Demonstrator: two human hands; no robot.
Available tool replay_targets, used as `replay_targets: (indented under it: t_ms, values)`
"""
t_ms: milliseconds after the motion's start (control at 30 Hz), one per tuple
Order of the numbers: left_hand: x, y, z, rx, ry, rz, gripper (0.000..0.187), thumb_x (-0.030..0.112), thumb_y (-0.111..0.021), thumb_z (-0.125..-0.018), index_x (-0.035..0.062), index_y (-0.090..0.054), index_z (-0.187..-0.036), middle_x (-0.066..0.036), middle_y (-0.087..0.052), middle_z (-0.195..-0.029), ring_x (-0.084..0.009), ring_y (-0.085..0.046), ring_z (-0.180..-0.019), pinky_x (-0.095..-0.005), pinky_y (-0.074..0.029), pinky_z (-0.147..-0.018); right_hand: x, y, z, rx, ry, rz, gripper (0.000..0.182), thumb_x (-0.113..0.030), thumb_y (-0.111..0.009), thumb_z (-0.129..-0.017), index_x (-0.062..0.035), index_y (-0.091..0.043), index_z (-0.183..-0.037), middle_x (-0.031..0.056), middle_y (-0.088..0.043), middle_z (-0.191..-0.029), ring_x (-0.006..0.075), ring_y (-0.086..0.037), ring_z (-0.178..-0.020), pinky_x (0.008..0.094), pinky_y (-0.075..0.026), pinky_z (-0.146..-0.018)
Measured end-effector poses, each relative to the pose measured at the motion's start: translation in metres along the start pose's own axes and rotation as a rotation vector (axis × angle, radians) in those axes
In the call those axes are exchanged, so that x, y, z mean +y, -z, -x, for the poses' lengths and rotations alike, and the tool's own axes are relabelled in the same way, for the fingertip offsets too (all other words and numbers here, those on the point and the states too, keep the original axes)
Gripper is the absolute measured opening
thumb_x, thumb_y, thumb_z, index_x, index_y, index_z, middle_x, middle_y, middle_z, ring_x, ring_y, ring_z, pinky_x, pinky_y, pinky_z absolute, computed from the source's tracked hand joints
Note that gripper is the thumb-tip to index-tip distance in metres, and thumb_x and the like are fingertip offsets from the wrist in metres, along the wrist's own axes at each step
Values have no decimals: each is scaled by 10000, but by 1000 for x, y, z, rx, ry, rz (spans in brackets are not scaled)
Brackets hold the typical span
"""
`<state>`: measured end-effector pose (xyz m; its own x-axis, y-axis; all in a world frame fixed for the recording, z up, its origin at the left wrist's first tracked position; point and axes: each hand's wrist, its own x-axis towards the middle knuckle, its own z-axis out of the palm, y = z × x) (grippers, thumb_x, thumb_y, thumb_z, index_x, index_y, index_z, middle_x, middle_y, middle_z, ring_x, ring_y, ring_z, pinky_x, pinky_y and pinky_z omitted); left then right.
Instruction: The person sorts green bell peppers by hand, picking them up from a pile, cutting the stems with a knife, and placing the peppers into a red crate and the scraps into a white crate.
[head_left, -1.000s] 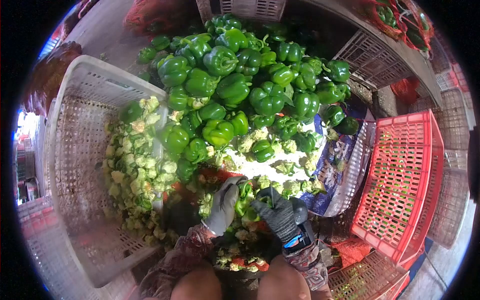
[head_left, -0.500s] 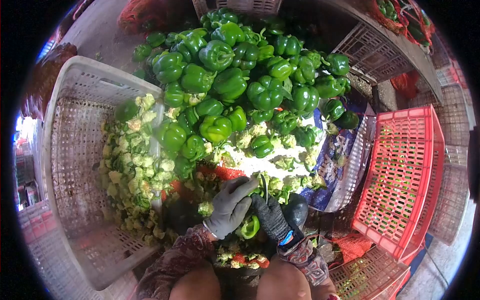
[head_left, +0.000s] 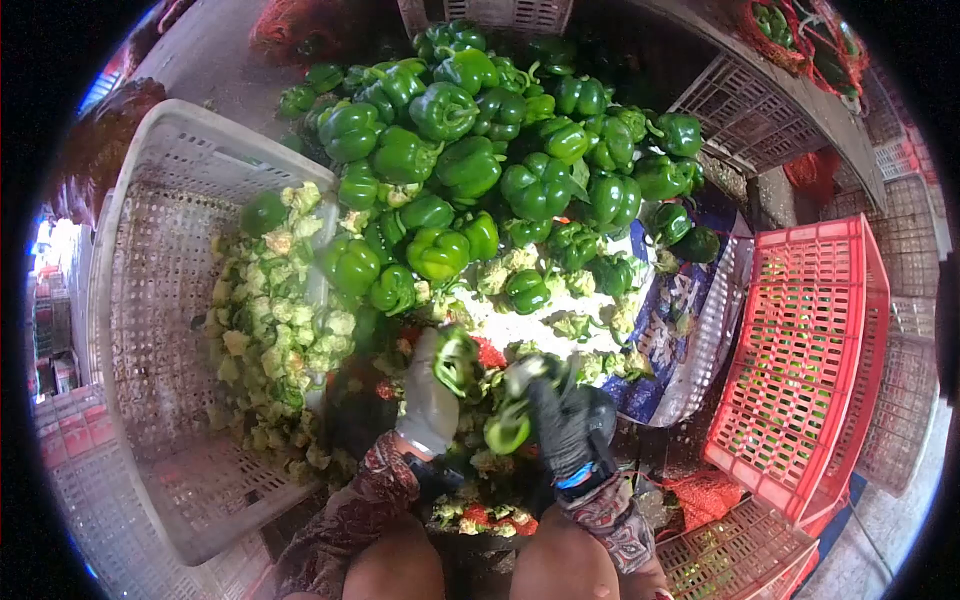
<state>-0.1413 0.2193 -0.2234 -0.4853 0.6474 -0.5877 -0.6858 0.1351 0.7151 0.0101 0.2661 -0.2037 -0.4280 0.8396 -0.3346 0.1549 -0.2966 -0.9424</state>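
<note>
My left hand [head_left: 428,395], in a grey glove, is closed around a cut green bell pepper [head_left: 456,362] whose opened side faces right. Blurred by motion, my right hand [head_left: 563,415] wears a dark glove and has a pale green pepper core [head_left: 530,372] at its fingertips. The knife seen earlier in that hand cannot be made out now. Below and between the hands is a curved green pepper piece [head_left: 508,430]. Whole green bell peppers [head_left: 470,168] are heaped beyond my hands, with pale cores scattered on the brightly lit patch in front of them.
On the left stands a large pale crate [head_left: 150,330], with a pile of pepper cores [head_left: 285,330] at its right side. A tilted red crate [head_left: 800,350] stands on the right. Blue-and-white sacking [head_left: 680,320] lies beside the heap. Red netting [head_left: 705,498] lies near my right sleeve.
My hands have moved apart, the left one now showing a cut pepper. The curved knife blade no longer shows at my right hand, and a pale core has appeared at its fingertips.
</note>
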Motion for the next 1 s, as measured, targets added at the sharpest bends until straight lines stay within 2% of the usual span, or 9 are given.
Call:
replay_targets:
  t_ms: [133,200,267,333,467,567,700,800,1000]
  values:
    - [14,17,10,-86,20,42,395,359,-418,-967,62,-493,-1217,-78,-611,-1072,-137,-609,-810,-316,-528,-640,-66,-5,-39,-134,-320,784,558,-200,-699,-834,-7,-459,-1299,153,-640,-1110,216,-641,-951,343,-508,-810]
    - [25,16,12,-234,80,-76,487,289,-438,-957,38,-371,-1369,-142,-510,-1312,-198,-596,-1007,-349,-514,-822,-26,3,-38,-189,-29,568,621,-262,-716,-815,-37,-450,-1329,172,-623,-1141,264,-631,-1005,358,-499,-845]
    - [20,11,14,-356,52,-344,558,276,-440,-953,25,-276,-1424,-155,-410,-1402,-239,-483,-1184,-348,-408,-970,-20,3,-25,-217,400,674,616,-256,-696,-820,-76,-445,-1353,176,-607,-1159,315,-615,-1021,365,-498,-857]
    - [21,3,22,-511,-152,-762,656,323,-414,-974,-7,-137,-1469,-157,-252,-1505,-252,-203,-1404,-316,-170,-1128,-52,11,-11,-311,202,843,577,-180,-698,-808,-77,-476,-1330,166,-608,-1168,293,-617,-1037,347,-492,-871]
    - [25,-7,23,-772,-178,-466,683,449,-374,-984,-14,-199,-1455,-129,-223,-1522,-232,-175,-1413,-322,-146,-1137,-78,49,24,-187,102,415,393,-85,-629,-831,-46,-560,-1216,144,-616,-1120,246,-614,-1003,328,-481,-871]
    - [69,15,31,-609,10,-486,506,383,-459,-964,42,-425,-1338,-122,-511,-1326,-214,-499,-1212,-342,-408,-985,-101,166,80,368,207,455,369,-67,-522,-900,-33,-503,-1267,108,-568,-1202,207,-549,-1091,328,-440,-930]
    - [47,71,41,-650,-257,-1609,411,272,-600,-861,96,-503,-1219,-108,-594,-1092,-268,-598,-987,-366,-502,-812,-151,313,126,846,309,912,344,-53,-502,-906,-24,-505,-1248,93,-560,-1197,185,-542,-1054,312,-439,-887]
    - [-24,116,41,-920,-577,-1899,455,260,-652,-763,130,-524,-1179,-109,-567,-1033,-325,-576,-939,-400,-513,-751,-159,399,152,900,7,1270,326,-44,-517,-888,-20,-527,-1212,90,-568,-1164,176,-555,-987,296,-452,-824]
    - [-42,112,28,-1089,-408,-2091,480,200,-667,-669,84,-509,-1107,-149,-533,-1024,-331,-550,-939,-443,-512,-725,-145,349,154,752,-145,1233,290,-28,-547,-852,-11,-571,-1140,84,-585,-1100,158,-583,-853,264,-478,-699]
